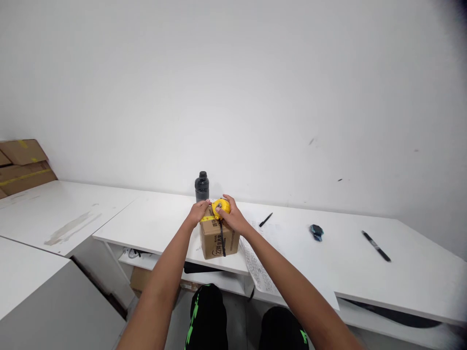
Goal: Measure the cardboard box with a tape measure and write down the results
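Note:
A small brown cardboard box (211, 245) with dark printing stands on the white table in front of me. My right hand (233, 216) is closed around a yellow tape measure (221, 206) above the top of the box. From its case a short stretch of yellow blade runs left across the box's upper edge. My left hand (199, 212) is at the box's left top corner, fingers pressed together by the blade's end; what they pinch is too small to make out. A black strap hangs from the tape measure down the box's front.
Behind the box stands a dark bottle (202, 186). To the right lie a black pen (266, 219), papers (284, 248), a small dark blue object (316, 232) and a black marker (376, 246). Cardboard boxes (25, 167) are stacked at far left. A shelf (229, 281) runs under the table.

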`<state>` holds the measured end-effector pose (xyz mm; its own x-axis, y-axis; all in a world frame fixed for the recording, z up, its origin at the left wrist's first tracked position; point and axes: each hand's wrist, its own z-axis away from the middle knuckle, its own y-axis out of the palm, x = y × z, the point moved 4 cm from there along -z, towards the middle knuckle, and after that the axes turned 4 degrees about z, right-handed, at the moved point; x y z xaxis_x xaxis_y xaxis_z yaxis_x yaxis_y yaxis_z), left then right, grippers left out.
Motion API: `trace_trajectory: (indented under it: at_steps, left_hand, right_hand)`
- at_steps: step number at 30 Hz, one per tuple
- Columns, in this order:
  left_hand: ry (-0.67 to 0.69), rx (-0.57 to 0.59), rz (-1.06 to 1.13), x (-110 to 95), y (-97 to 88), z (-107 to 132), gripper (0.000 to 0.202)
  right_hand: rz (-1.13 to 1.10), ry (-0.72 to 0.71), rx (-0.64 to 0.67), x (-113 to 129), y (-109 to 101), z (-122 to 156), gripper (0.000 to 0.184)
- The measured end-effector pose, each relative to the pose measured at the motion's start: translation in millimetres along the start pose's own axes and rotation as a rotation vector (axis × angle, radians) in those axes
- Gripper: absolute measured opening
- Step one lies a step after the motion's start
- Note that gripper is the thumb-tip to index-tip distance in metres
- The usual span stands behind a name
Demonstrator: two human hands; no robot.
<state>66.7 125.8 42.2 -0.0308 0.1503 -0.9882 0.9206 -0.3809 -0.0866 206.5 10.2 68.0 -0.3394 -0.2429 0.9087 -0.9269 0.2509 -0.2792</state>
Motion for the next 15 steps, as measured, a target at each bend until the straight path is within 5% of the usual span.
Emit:
trace_trajectory:
  at_steps: [6,9,12,15]
  left_hand:
    - [-0.01,-0.011,-0.052,-5,-0.9,8,0.05]
    - [0.024,-0.025,-0.06,-9,-14.0,18,0.049]
    - [0.119,-0.062,-0.171,-6,-39.1,39,0.049]
    - [0.166,-0.209,-0.551,15,-63.9,75,0.047]
  right_hand:
    - [-0.178,-0.054,-0.218,-1,-7,-2,0.065]
    - [-0.469,-0.056,-0.328,4,-16,-4,0.074]
    - [-0.75,-0.039,-0.268,7,-19,-5,0.081]
    - [-0.793,0.033,-0.144,3,-6,-3,0.075]
